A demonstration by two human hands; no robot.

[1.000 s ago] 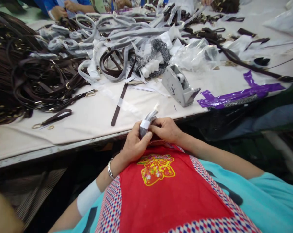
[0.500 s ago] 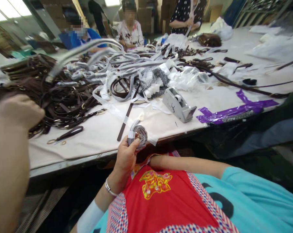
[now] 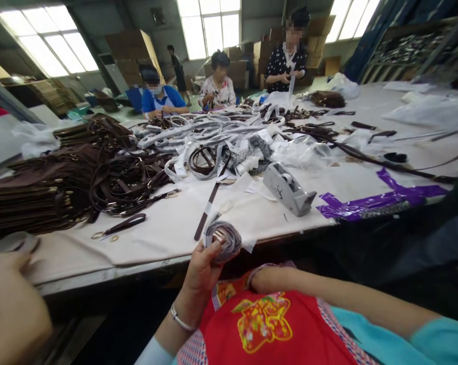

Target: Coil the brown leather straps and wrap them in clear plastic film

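Observation:
My left hand [image 3: 203, 267], with a silver bangle at the wrist, grips a coiled grey strap [image 3: 232, 242] near the table's front edge. My thumb presses on its near side, and metal parts show at the coil's middle. My right forearm [image 3: 320, 286] runs across my red apron [image 3: 267, 324]; the hand itself is hidden at the apron's lower part. Just beyond the coil lies a flat dark brown strip [image 3: 206, 215] with a white band. A grey tape dispenser [image 3: 289, 190] stands to its right.
At far left, a co-worker's blurred hand [image 3: 12, 304] is close to a strap loop. Stacked brown straps [image 3: 35, 203] fill the table's left; tangled grey straps [image 3: 210, 124] lie mid-table. Purple tape [image 3: 381, 195] runs along the right front edge. Several people work across the table.
The view has tilted up, showing more windows and people. The co-worker's hand at left has dropped from beside the brown straps to the lower left. My left hand still holds the coil.

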